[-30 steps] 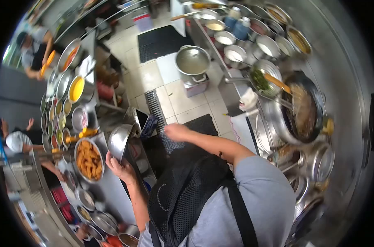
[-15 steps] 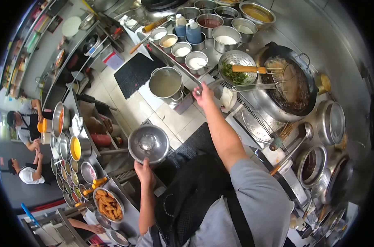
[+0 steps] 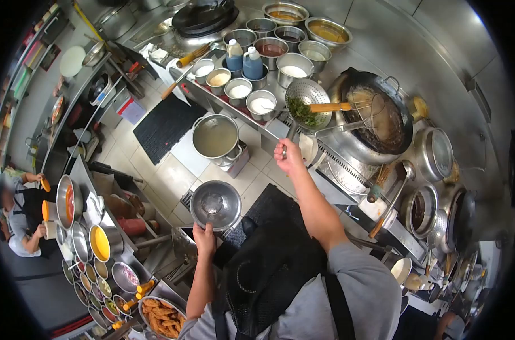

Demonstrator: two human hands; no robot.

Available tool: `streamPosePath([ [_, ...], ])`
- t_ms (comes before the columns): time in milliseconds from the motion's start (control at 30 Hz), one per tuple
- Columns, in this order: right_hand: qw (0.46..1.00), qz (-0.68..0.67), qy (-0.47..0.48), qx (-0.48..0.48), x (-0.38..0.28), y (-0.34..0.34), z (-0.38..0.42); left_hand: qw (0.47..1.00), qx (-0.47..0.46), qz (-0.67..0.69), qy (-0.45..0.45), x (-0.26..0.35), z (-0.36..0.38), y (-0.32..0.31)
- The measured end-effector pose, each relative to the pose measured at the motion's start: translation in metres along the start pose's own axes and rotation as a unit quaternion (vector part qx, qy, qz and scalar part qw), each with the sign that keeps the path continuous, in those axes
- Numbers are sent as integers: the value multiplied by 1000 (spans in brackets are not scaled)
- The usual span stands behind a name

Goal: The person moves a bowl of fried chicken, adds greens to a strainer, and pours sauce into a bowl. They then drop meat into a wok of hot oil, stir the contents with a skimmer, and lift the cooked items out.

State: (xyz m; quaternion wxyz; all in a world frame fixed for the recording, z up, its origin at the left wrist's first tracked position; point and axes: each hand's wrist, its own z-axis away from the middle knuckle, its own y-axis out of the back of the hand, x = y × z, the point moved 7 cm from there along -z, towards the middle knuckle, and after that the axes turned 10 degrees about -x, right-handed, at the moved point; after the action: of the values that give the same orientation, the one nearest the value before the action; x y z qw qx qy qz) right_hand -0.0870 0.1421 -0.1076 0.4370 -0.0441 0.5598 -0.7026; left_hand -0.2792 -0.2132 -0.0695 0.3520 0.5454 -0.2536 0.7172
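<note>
My left hand (image 3: 205, 240) grips the near rim of a steel mixing bowl (image 3: 216, 204), which looks empty and hangs over the floor. The fingers of my right hand (image 3: 288, 155) are wrapped round the metal handle of a perforated strainer (image 3: 321, 93). Chopped leafy greens (image 3: 302, 113) lie in the strainer, beside the wok. A wooden-handled wire skimmer (image 3: 331, 107) crosses from the strainer over the wok (image 3: 407, 127), which holds dark oil and pale food under the wire.
Steel pots of sauces and powders (image 3: 261, 103) line the back counter. A large stockpot (image 3: 215, 136) stands low ahead. A ladle (image 3: 406, 169) lies right of the stove. Fried pieces (image 3: 162, 317) fill a tray at left. A co-worker (image 3: 22, 209) stands beyond the left counter.
My right hand has gone from partly spread fingers at the strainer handle to a closed grip on it. The view has shifted, and the bowl in my left hand sits slightly farther right.
</note>
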Motion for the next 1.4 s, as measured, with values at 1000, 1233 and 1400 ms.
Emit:
streamPosePath([
  [1000, 986, 80, -60, -134, -72, -84, -40, 982, -124, 140, 34, 46, -135, -69],
  [1233, 982, 52, -60, -170, -77, -100, -43, 976, -140, 160, 53, 32, -144, -81],
  [1400, 978, 82, -73, -178, -61, -111, -47, 971, -147, 177, 65, 30, -150, -94],
])
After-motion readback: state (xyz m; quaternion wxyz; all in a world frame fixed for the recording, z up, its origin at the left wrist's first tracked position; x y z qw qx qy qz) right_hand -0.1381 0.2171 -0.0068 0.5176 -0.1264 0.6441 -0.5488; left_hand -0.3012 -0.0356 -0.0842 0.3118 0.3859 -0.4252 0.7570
